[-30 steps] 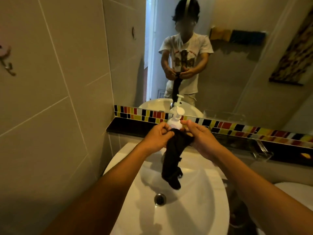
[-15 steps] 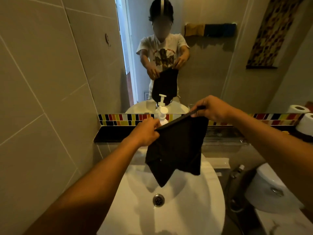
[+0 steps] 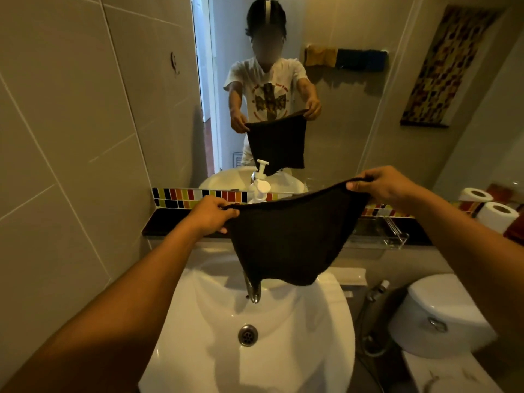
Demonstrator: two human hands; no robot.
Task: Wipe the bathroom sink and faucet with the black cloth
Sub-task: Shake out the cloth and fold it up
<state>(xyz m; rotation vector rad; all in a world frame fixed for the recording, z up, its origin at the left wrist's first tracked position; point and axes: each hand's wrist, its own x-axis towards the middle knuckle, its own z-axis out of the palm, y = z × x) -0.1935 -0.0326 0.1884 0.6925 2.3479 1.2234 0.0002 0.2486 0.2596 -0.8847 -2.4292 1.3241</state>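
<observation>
The black cloth (image 3: 289,239) hangs spread out flat above the white sink (image 3: 215,361). My left hand (image 3: 211,214) pinches its upper left corner and my right hand (image 3: 382,185) pinches its upper right corner, held a little higher. The cloth's lower edge hides most of the chrome faucet (image 3: 253,290); only the spout tip shows below it, over the basin. The drain (image 3: 248,335) sits in the middle of the bowl.
A white pump bottle (image 3: 259,188) stands on the dark ledge (image 3: 164,222) behind the cloth, under the mirror (image 3: 354,114). A clear tray (image 3: 380,234) is on the ledge at right, with toilet rolls (image 3: 496,215). A toilet tank (image 3: 442,316) and spray hose (image 3: 374,293) stand right of the sink.
My hands moved apart and up, unfolding the bunched cloth into a flat sheet. My view shifted right, and the faucet tip now shows below the cloth.
</observation>
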